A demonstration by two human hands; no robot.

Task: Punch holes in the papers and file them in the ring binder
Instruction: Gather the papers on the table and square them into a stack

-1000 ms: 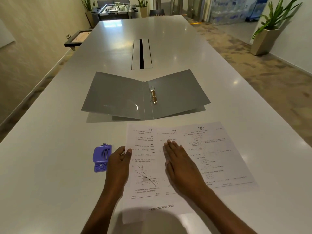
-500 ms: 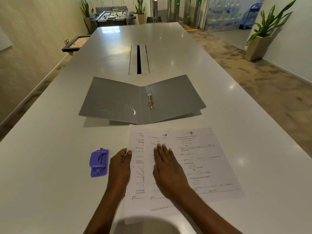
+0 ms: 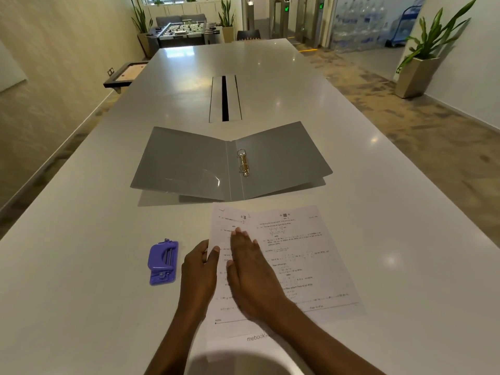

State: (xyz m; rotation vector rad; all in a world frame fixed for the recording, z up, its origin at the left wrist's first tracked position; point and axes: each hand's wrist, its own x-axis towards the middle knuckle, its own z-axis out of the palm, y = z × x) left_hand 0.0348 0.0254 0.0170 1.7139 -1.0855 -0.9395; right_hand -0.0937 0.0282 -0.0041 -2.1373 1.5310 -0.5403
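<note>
Printed white papers [image 3: 297, 255] lie overlapped on the white table in front of me. My left hand [image 3: 198, 274] pinches their left edge, thumb on top. My right hand [image 3: 251, 272] lies flat on the sheets with fingers together, just right of the left hand. A purple hole punch [image 3: 163, 262] sits on the table to the left of my left hand, untouched. Beyond the papers a grey ring binder [image 3: 189, 163] lies open, its metal rings [image 3: 243, 162] at the spine.
The long white table [image 3: 81, 266] has a cable slot [image 3: 224, 98] in its middle beyond the binder. Its left edge runs along a wall; carpeted floor and a potted plant [image 3: 424, 58] lie to the right. A foosball table [image 3: 184, 29] stands at the far end.
My right hand has slid left across the papers toward my left hand, drawing the sheets closer together. The left hand has kept its hold on the edge.
</note>
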